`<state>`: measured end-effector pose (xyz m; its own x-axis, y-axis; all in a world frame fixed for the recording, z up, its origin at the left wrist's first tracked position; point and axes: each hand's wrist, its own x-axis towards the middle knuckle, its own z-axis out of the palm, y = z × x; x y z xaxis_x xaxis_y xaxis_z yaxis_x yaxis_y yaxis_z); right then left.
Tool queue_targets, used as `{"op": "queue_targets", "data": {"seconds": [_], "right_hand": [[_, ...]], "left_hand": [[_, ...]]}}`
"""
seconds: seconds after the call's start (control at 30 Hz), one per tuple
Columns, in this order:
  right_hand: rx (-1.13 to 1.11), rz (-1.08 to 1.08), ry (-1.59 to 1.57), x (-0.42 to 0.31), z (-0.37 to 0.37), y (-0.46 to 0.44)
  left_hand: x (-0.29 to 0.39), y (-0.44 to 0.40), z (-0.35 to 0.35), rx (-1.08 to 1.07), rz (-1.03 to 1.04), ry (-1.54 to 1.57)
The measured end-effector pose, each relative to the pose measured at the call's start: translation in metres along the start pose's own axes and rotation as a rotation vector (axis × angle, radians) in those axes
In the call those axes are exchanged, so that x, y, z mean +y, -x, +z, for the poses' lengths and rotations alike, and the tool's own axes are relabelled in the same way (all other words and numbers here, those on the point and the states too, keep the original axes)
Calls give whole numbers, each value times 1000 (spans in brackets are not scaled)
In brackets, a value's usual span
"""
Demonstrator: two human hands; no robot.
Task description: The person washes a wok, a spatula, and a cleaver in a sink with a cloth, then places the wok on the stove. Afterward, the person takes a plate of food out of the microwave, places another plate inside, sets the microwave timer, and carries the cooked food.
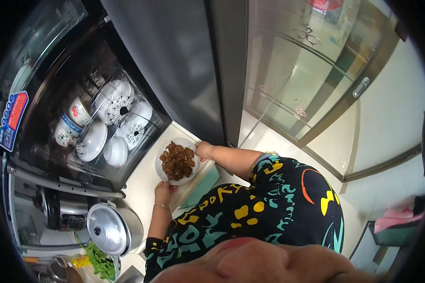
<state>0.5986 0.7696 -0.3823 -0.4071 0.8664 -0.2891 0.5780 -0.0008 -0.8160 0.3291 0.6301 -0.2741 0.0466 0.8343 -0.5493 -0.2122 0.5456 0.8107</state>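
Observation:
A white plate (158, 166) with a patterned rim bears a heap of brown, sauce-coated chunks of food (178, 161), probably meat. My left hand (165, 192), with a thin bracelet at the wrist, is closed on the plate's near rim. On the right side, my right hand (204, 151) grips the opposite edge. Parts of the fingers of both hands are hidden by or under the plate. Below the plate lies a pale counter top (144, 181), but I cannot tell whether the plate touches it.
A dish cabinet (141, 70) holds several white bowls (115, 152) in a rack. A lidded metal pot (109, 227) stands beside leafy greens (101, 262) and a dark-and-silver cooker (61, 212). A tall dark fridge-like panel (174, 52) rises behind; a glass sliding door (293, 70) is at right.

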Motion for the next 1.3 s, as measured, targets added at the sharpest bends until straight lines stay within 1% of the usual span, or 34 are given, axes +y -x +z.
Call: {"op": "queue_targets", "data": {"seconds": [0.03, 0.07, 0.13, 0.17, 0.2, 0.27, 0.3, 0.33, 0.4, 0.43, 0.47, 0.53, 0.67, 0.7, 0.73, 0.8, 0.83, 0.97, 1.0, 1.03, 1.07, 1.1, 1.13, 1.17, 1.2, 1.23, 1.27, 1.3], "right_hand": [[41, 123, -122, -20, -5, 14], [16, 113, -114, -47, -15, 35], [15, 322, -543, -104, -42, 81], [33, 302, -669, -109, -41, 90], [9, 306, -659, -105, -36, 91], [-70, 176, -969, -101, -28, 93], [-131, 182, -1009, -100, -27, 96], [-143, 173, -1008, -105, -29, 106], [-341, 104, -1224, -119, -37, 132], [-345, 134, -1160, -120, -36, 139], [-348, 125, -1160, -120, -32, 147], [-452, 73, -1369, -121, -24, 169], [-494, 92, -1310, -117, -11, 216], [-556, 84, -1305, -109, -6, 225], [-565, 87, -1293, -107, -4, 240], [-573, 97, -1296, -102, 0, 269], [-557, 133, -1245, -97, -2, 281], [-670, 185, -1278, -83, -17, 319], [-690, 188, -1271, -80, -25, 325], [-669, 173, -1259, -88, -13, 336], [-723, 201, -1267, -80, -27, 336], [-798, 190, -1278, -75, -29, 337], [-810, 200, -1268, -73, -41, 343], [-796, 199, -1238, -73, -49, 348], [-796, 211, -1208, -71, -51, 354], [-854, 227, -1182, -57, -44, 344], [-1023, 288, -1215, -40, -40, 334], [-1006, 168, -1186, -56, -70, 354]], "left_hand": [[0, 2, 2, 29, 15, 2], [2, 7, 7, 53, 18, 17], [3, 20, 20, 207, 107, 3], [-2, 24, 21, 247, 133, -3], [-8, 30, 21, 269, 127, 10], [-13, 47, 25, 332, 184, 21], [-15, 58, 29, 371, 205, 27], [-14, 72, 34, 382, 214, 27], [-12, 96, 41, 498, 209, -15], [-12, 107, 43, 512, 198, -30], [-15, 119, 47, 515, 206, -32], [-26, 147, 56, 564, 218, -26], [-58, 204, 83, 589, 219, 42], [-69, 219, 91, 589, 236, 78], [-77, 235, 100, 596, 239, 91], [-96, 261, 119, 676, 227, 106], [-106, 275, 131, 668, 235, 124], [-135, 317, 188, 755, 225, 184], [-138, 325, 206, 807, 230, 192], [-149, 335, 196, 800, 254, 210], [-150, 337, 222, 837, 240, 219], [-156, 342, 234, 850, 292, 244], [-161, 344, 244, 866, 343, 269], [-168, 346, 253, 838, 364, 274], [-171, 348, 267, 904, 356, 256], [-170, 350, 282, 992, 338, 246], [-176, 353, 290, 990, 313, 227], [-176, 355, 309, 1041, 313, 237]]}}
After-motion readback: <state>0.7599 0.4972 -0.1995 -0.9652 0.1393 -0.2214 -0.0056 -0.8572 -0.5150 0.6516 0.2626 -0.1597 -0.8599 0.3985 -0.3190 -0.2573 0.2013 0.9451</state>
